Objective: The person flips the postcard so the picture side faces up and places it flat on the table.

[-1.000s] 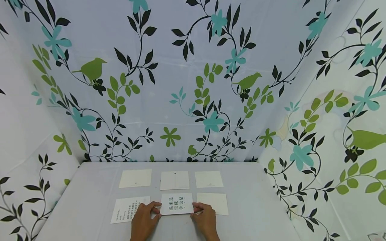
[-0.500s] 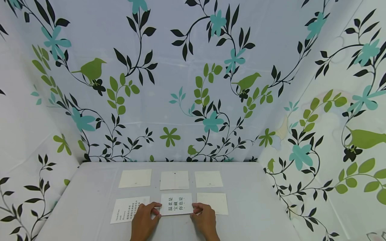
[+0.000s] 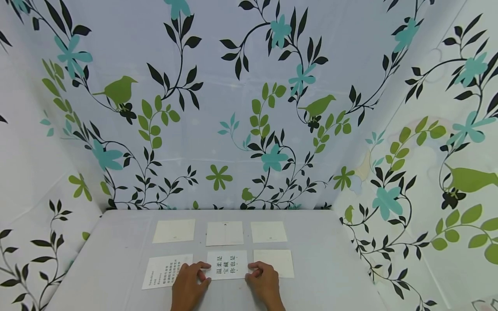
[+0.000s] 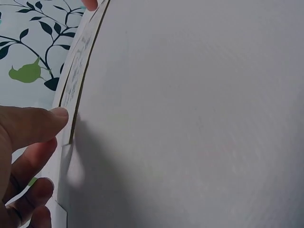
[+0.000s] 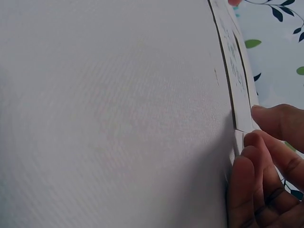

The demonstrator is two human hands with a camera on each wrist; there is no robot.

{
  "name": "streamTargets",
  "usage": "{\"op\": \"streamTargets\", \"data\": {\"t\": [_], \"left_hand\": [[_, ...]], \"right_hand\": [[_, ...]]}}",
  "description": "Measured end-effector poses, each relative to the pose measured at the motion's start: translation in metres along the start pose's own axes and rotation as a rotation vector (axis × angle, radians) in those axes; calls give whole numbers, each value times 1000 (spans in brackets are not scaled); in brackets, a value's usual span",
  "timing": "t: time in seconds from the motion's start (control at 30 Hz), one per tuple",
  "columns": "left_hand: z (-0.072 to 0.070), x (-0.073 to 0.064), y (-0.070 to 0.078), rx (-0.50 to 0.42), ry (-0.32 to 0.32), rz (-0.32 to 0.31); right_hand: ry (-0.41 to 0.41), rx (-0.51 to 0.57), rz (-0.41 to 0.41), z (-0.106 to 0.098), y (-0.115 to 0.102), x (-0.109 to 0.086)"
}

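While the lettered card (image 3: 227, 264) lies roughly midway between the counter's (image 3: 323, 255) side edges, the left hand (image 3: 189, 283) and right hand (image 3: 265, 280) form narrow grips at its sides (pinching or touching, I cannot tell); an uneven push could skew it

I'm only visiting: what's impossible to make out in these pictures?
Head view: front-left card's lower-right corner, hidden by the left hand.
Head view: front-right card's lower-left corner, hidden by the right hand.
Head view: back-left card's mark, too small to read.
Left wrist view: front-middle card's lettering, blurred by the steep angle.
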State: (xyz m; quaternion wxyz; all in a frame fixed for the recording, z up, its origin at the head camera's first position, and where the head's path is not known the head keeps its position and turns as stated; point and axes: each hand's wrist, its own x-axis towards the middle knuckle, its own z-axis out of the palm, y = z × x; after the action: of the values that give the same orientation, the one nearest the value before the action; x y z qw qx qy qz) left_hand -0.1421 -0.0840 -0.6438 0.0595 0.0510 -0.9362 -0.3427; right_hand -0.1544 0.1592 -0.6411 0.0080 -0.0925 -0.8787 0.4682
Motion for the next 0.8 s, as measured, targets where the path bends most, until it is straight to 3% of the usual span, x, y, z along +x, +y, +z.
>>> {"op": "streamTargets", "data": {"t": [0.43, 0.8], "left_hand": [[14, 3, 29, -111, 51, 103], [33, 5, 47, -164, 20, 143]], "right_hand": [[80, 7, 5, -12, 6, 8], [97, 2, 21, -34, 14, 8]]}}
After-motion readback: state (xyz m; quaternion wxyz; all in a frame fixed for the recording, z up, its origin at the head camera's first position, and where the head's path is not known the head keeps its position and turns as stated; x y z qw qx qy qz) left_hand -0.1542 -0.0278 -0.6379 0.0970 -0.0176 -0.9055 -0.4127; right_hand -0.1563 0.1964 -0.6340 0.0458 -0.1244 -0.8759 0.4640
